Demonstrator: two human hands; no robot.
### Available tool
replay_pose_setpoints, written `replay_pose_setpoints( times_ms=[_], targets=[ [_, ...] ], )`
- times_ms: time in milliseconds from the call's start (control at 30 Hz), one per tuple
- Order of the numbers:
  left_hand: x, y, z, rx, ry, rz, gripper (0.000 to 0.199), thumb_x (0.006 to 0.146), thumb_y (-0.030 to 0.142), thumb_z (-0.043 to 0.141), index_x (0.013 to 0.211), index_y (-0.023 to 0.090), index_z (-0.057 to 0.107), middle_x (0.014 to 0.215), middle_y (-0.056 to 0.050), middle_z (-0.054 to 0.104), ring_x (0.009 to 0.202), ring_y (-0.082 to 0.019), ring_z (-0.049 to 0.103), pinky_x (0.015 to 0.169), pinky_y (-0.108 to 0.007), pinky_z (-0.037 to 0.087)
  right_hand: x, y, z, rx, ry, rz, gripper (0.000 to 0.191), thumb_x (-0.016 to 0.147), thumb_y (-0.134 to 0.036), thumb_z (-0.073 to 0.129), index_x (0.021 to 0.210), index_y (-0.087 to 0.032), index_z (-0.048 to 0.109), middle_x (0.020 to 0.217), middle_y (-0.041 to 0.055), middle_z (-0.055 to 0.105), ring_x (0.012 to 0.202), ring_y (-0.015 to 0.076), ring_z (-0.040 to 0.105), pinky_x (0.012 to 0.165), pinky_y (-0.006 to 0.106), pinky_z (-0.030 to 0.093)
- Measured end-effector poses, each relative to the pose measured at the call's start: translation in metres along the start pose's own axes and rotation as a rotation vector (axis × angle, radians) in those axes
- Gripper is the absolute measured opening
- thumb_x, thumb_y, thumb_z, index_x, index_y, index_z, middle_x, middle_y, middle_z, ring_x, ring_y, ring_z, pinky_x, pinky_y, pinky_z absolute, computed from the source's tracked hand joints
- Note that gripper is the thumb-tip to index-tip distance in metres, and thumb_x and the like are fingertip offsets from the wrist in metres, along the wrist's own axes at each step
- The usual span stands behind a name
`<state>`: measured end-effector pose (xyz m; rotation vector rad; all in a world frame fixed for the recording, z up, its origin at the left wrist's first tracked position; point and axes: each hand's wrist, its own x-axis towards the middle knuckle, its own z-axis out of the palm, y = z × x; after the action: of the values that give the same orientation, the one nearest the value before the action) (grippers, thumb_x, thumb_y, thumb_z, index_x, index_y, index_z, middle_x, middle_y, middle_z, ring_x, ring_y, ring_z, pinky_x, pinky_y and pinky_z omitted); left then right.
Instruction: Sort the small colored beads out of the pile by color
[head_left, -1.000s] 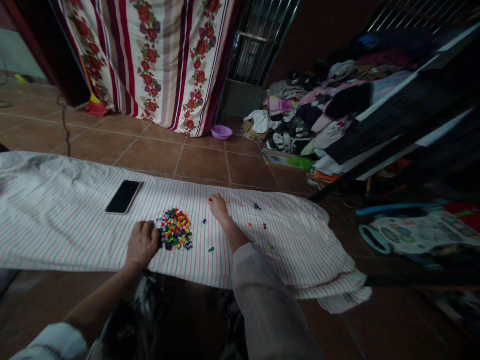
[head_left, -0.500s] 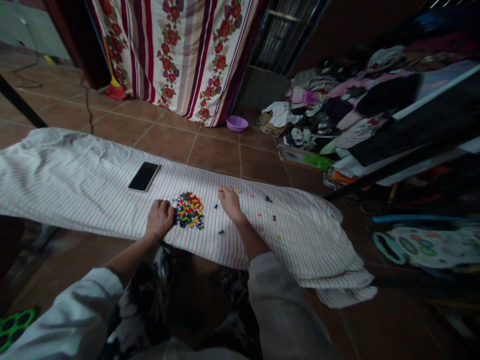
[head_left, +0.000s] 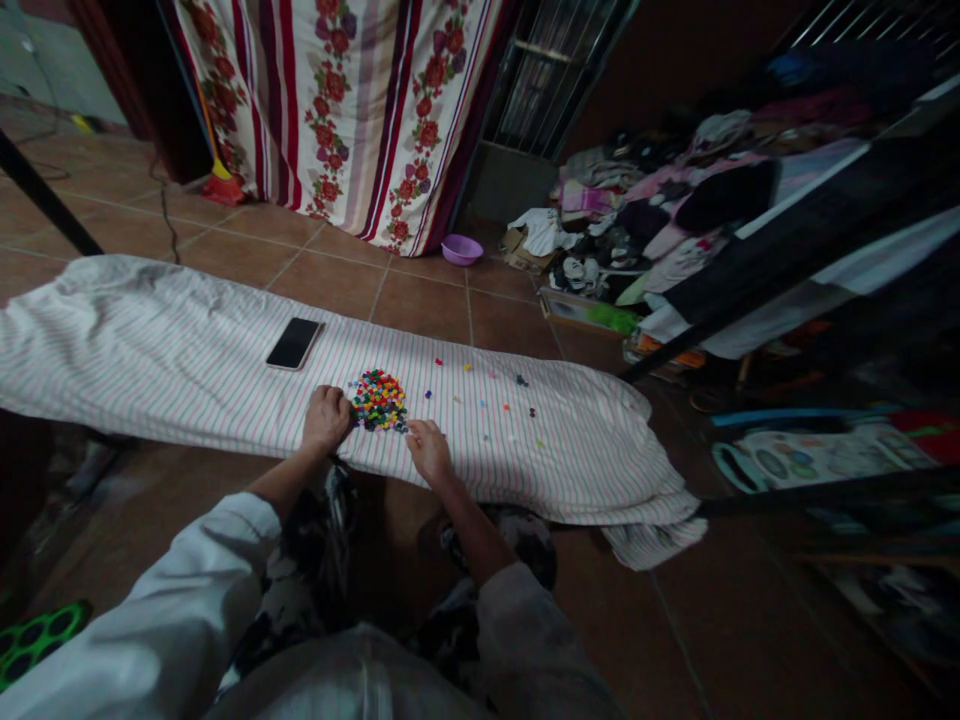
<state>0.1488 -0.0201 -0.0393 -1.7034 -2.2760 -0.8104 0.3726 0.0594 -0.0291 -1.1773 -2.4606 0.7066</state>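
A round pile of tiny multicoloured beads (head_left: 379,398) lies on a striped cloth (head_left: 195,370). My left hand (head_left: 327,416) rests on the cloth against the pile's left side, fingers curled; whatever they may hold is hidden. At the pile's lower right edge, my right hand (head_left: 430,452) has thumb and fingers pinched together. Any piece between those fingertips is too small to make out. To the right of the pile, small pieces lie apart by colour, among them a red one (head_left: 439,362), a yellow one (head_left: 467,367), a dark blue one (head_left: 428,394) and dark grey ones (head_left: 522,380).
A phone (head_left: 295,343) lies on the cloth left of the pile. Beyond are a floral curtain (head_left: 337,120), a purple basin (head_left: 462,250) and a broom (head_left: 223,185) on the tiled floor. Heaped clothes (head_left: 660,200) and a dark bar (head_left: 720,310) stand at the right.
My right hand has moved from the red piece at the far side back toward me, to the pile's lower right edge. The red piece now shows uncovered. My left hand stays beside the pile.
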Motion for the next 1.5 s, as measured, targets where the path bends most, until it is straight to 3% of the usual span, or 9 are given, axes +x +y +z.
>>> replay_pose_setpoints(
  times_ms=[133,367,567,833,1300,1500],
  targets=[
    [-0.007,-0.003,0.003,0.017,0.003,0.053,0.019,0.081,0.014,0.042,0.076,0.015,0.06,0.093,-0.018,0.06,0.1,-0.032,0.051,0.086,-0.054,0.044,-0.002,-0.009,0.0,-0.077,0.016,-0.015,0.033,0.09,-0.014,0.047,0.119,-0.017,0.061,0.113,0.0085,0.063,0.103,0.0168,0.058,0.094,0.027,0.044],
    [-0.022,0.002,0.006,0.003,0.018,0.102,0.029,0.086,0.016,0.034,0.097,0.01,0.06,0.108,-0.021,0.059,0.115,-0.032,0.048,0.096,-0.055,0.044,-0.006,-0.016,0.006,-0.178,0.019,-0.025,0.039,0.093,-0.013,0.04,0.127,-0.015,0.058,0.116,0.0113,0.061,0.111,0.0191,0.054,0.1,0.03,0.041],
    [-0.043,0.015,-0.004,-0.046,0.121,-0.022,0.041,0.09,0.028,0.039,0.126,0.016,0.053,0.14,-0.017,0.046,0.134,-0.031,0.04,0.106,-0.052,0.042,-0.015,-0.008,0.01,-0.157,0.024,-0.093,0.048,0.093,-0.009,0.034,0.137,-0.013,0.05,0.12,0.0124,0.059,0.113,0.0189,0.051,0.102,0.031,0.04],
    [-0.059,0.04,-0.019,0.111,-0.137,0.345,0.049,0.092,0.031,0.041,0.14,0.022,0.047,0.155,-0.014,0.032,0.146,-0.034,0.022,0.112,-0.05,0.033,-0.023,-0.018,0.005,-0.222,-0.05,-0.088,0.063,0.083,-0.002,0.042,0.141,-0.025,0.048,0.125,0.0095,0.054,0.113,0.0191,0.049,0.101,0.031,0.038],
    [-0.063,0.031,-0.011,0.199,-0.182,0.373,0.051,0.094,0.034,0.036,0.142,0.021,0.045,0.155,-0.013,0.033,0.148,-0.028,0.018,0.115,-0.046,0.028,-0.021,-0.046,-0.003,-0.358,-0.156,0.041,0.063,0.088,-0.012,0.044,0.147,-0.033,0.038,0.127,0.0114,0.047,0.113,0.0241,0.044,0.097,0.037,0.034],
    [-0.057,0.029,-0.007,0.19,-0.218,0.362,0.051,0.095,0.037,0.034,0.142,0.022,0.045,0.154,-0.013,0.036,0.146,-0.029,0.023,0.111,-0.047,0.035,-0.021,-0.049,-0.007,-0.347,-0.161,0.048,0.057,0.091,-0.014,0.041,0.144,-0.036,0.042,0.128,0.01,0.046,0.115,0.0231,0.044,0.099,0.037,0.035]
  ],
)
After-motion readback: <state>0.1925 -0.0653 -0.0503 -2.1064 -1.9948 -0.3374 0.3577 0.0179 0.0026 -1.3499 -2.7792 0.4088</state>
